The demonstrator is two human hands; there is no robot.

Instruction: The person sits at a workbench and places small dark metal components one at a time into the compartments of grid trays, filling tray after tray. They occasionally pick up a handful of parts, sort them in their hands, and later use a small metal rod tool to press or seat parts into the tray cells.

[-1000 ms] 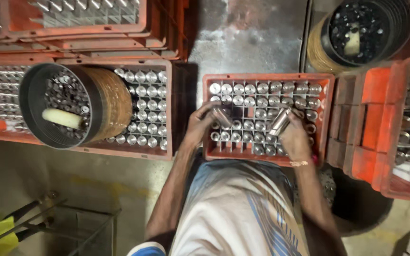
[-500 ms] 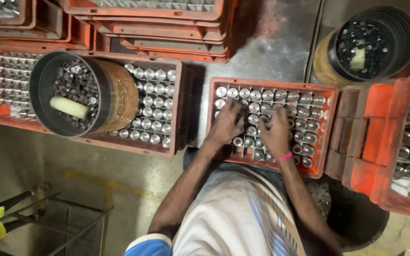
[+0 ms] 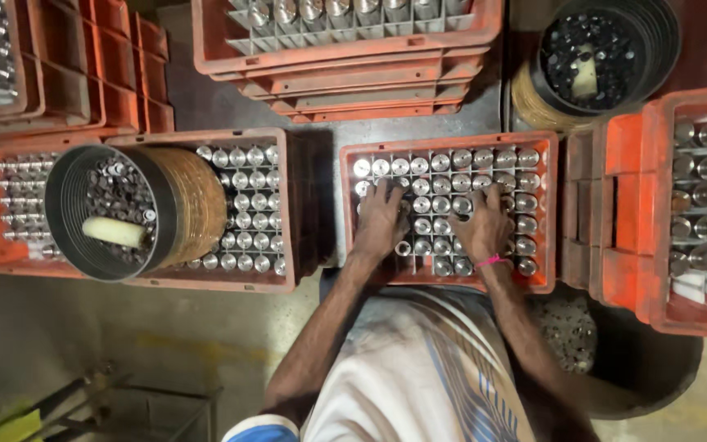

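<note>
Only the head view is given, looking straight down. An orange crate [image 3: 448,144] with a grid divider is set right in front of the person, and it's packed with shiny metal cylinders [image 3: 439,205] stood upright, one per cell, probably so they're kept from knocking together.

The left hand [image 3: 380,219] is laid palm down over the cylinders on the crate's left side, fingers spread and curled onto the tops. The right hand [image 3: 484,225] is planted the same way a bit to the right, with a pink band [image 3: 493,261] seen at the wrist. Whether any single cylinder is actually pinched can't be told, since the fingertips are hidden among the tops; it looks more like pressing than grabbing.

Off to the person's left, a second orange crate [image 3: 137,282] of the same parts is seen, with a round black basket [image 3: 71,237] resting tilted on top of it, filled with small metal bits and a pale stick-like piece [image 3: 114,232]. A similar black basket [image 3: 607,49] is parked at the upper right, and more crates [image 3: 345,65] are stacked behind, all kept within arm's reach.
</note>
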